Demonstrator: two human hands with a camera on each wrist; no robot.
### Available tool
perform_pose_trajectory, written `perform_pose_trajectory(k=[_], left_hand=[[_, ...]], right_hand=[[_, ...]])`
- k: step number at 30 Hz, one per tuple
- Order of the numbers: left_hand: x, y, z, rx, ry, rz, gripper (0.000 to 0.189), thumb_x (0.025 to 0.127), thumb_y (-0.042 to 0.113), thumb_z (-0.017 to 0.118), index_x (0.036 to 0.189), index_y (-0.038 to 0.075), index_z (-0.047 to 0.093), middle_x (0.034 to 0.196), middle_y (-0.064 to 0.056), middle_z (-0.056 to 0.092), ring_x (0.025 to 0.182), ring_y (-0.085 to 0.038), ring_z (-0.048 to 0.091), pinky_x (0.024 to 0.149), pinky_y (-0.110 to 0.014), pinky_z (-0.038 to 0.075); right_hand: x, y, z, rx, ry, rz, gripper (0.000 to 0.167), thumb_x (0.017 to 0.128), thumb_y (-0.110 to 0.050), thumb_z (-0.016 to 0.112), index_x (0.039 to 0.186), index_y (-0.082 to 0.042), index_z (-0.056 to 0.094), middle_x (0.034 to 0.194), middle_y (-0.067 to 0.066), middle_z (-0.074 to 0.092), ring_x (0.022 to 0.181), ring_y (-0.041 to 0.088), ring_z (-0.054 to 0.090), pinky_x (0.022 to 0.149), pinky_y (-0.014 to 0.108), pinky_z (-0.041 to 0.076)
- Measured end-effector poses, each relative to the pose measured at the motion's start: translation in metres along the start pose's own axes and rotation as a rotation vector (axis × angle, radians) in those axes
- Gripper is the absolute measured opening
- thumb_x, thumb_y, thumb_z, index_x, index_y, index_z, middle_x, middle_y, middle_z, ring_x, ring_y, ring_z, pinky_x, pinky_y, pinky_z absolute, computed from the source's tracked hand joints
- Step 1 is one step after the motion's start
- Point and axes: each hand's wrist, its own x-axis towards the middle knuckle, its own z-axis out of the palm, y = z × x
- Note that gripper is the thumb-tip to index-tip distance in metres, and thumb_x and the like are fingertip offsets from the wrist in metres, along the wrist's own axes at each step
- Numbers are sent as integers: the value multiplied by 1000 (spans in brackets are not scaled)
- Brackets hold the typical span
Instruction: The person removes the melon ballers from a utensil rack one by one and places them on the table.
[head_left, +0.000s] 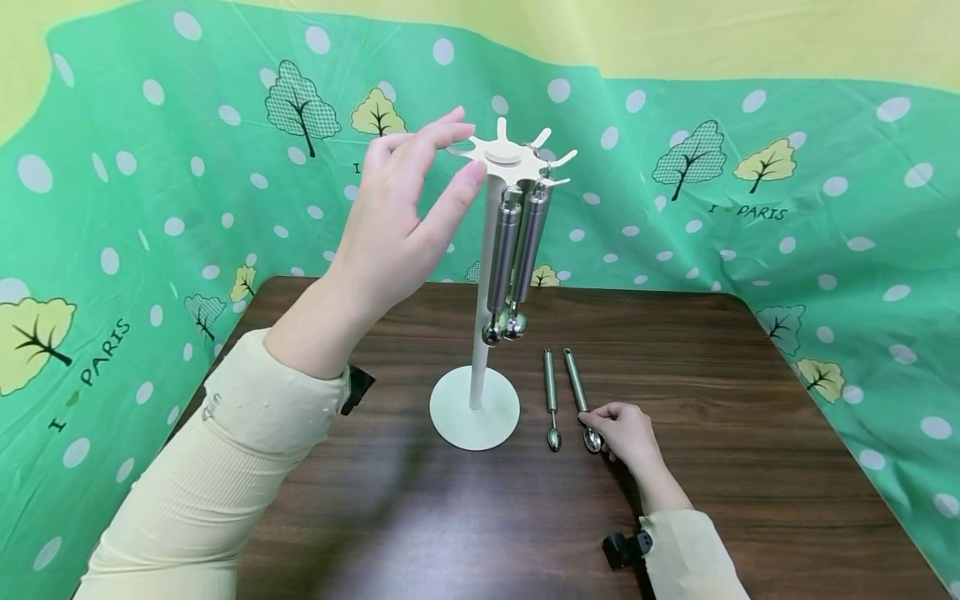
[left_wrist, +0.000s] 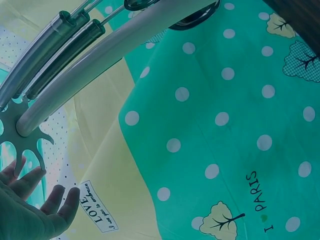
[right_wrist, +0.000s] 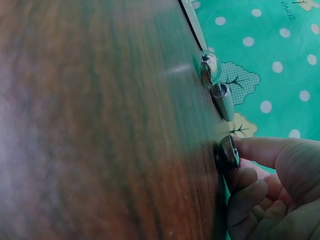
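Observation:
A white rack [head_left: 504, 158] has a round base, an upright pole and a star-shaped top with curved prongs. My left hand [head_left: 408, 192] is at the left side of this top, thumb and fingertips spread beside its prongs; the left wrist view shows fingertips at a prong. Steel utensils [head_left: 504, 250] with thick cylindrical handles and rounded, shiny ends hang from the right side of the top. On the table, my right hand [head_left: 626, 433] pinches a metal spoon [head_left: 576, 379] near its bowl, the handle pointing away. Another metal spoon [head_left: 551, 392] lies left of it.
The dark wooden table [head_left: 360, 500] carries the rack's round white base [head_left: 457, 425] near its middle. A green cloth [head_left: 637, 208] with dots and printed trees surrounds the table at the back and sides.

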Motion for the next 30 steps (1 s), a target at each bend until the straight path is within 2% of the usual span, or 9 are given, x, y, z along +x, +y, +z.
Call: perform_pose_trajectory(k=[10, 20, 25, 30], left_hand=[[0, 1, 0, 2, 1, 2, 44, 101, 40, 50, 138, 18, 55, 153, 13, 45, 128, -15, 36, 103, -30, 33], [0, 1, 0, 5, -2, 2, 44, 101, 40, 49, 138, 19, 55, 153, 14, 44, 128, -14, 36, 102, -31, 34], [0, 1, 0, 4, -4, 2, 44, 101, 40, 49, 138, 19, 55, 152, 14, 45, 127, -14, 36, 102, -31, 34], [0, 1, -1, 7, -5, 7, 44, 101, 40, 49, 138, 18, 55, 153, 13, 44, 127, -15, 37, 102, -31, 33]], right_hand=[[-1, 0, -1, -10, -5, 4, 32, 91, -32, 69, 97, -1, 72, 52, -1, 57, 42, 13, 51, 44, 30, 47], [-2, 1, -1, -6, 11, -1, 34, 91, -35, 68, 97, -1, 69, 61, 0, 60, 45, 14, 53, 46, 31, 49], [-6, -5, -6, -3, 108, -20, 37, 91, -38, 68, 99, -2, 69, 64, -3, 59, 48, 12, 54, 46, 29, 47], [-12, -22, -13, 27, 271, -111, 33, 92, -37, 68, 98, -5, 73, 72, -1, 63, 60, 7, 54, 55, 22, 43]])
